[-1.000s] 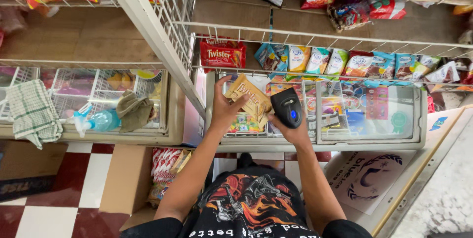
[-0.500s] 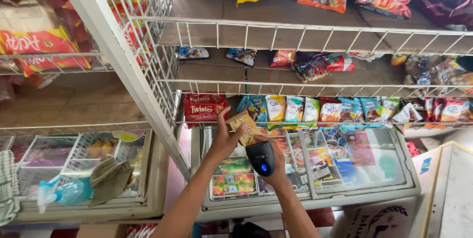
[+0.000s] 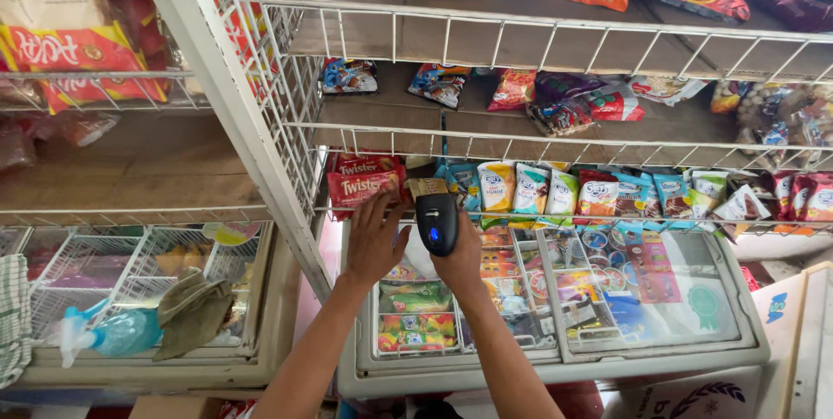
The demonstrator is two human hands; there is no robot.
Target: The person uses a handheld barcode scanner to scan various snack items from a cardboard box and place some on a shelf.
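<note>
— Shop shelves fill the view, white wire racks [image 3: 555,36] stacked with snack bags, and a glass-topped freezer [image 3: 555,345] below them. Where are the hands?

— Both are raised to the lowest shelf, just above the freezer. The right hand [image 3: 455,258] holds a black scanner [image 3: 436,222] upright, with a blue light glowing on its face.

— How is that grip set?

— Fingers are wrapped tight around the scanner's lower body, pinching it from both sides. Its top end sits against a small tan packet [image 3: 425,186] at the shelf edge.

— And the left hand?

— The left hand [image 3: 373,241] is just left of the scanner, fingers spread and reaching up. Its fingertips touch the red bags [image 3: 364,183] at the left end of that shelf. I cannot tell whether it also has hold of the tan packet.

— What else is on that shelf?

— To the right of the scanner runs a row of upright small bags [image 3: 599,192], blue, white, green and red, leaning on the wire front. The shelf above carries a few loose packets lying flat, and the top one has orange and yellow bags.

— Anything off to the left?

— A second freezer [image 3: 130,367] stands there, with a spray bottle [image 3: 117,332] and a crumpled olive cloth [image 3: 193,310] lying on its lid. A checked towel [image 3: 12,315] hangs at the far left edge. Red packs [image 3: 82,59] sit on the rack above it.
</note>
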